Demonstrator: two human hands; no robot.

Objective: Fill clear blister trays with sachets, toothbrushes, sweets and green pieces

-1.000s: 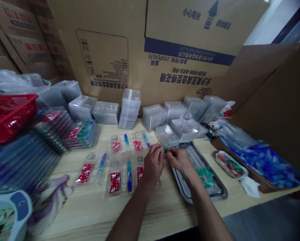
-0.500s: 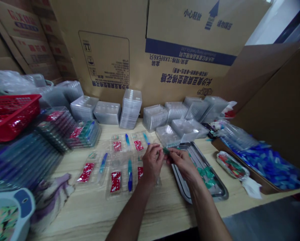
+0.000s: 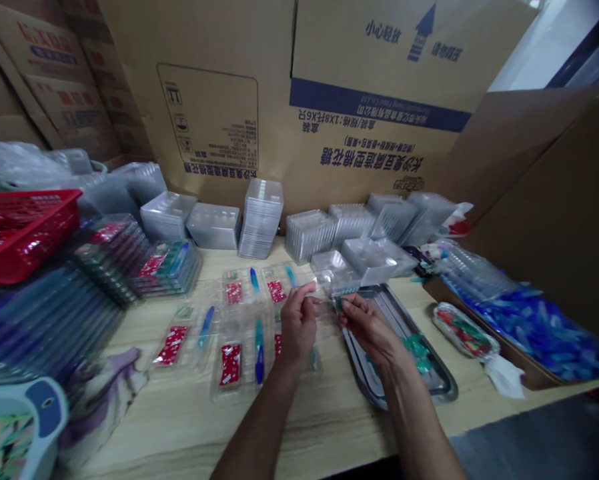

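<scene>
Left hand (image 3: 297, 327): fingers narrow, any hold impossible to tell | right hand (image 3: 372, 331): fingers pinching small green piece (image 3: 338, 305) | risk: slack pinch could drop it onto steel tray (image 3: 353, 357)

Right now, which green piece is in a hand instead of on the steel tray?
The small green piece pinched at the fingertips of the right hand; the other green pieces lie clustered on the steel tray.

- A metal tray (image 3: 360, 360) is lying on the wooden table (image 3: 324, 433), right of the blister packs (image 3: 232, 337).
- Stacked plastic trays (image 3: 262, 219) are standing behind them, against cardboard boxes (image 3: 219, 113).
</scene>
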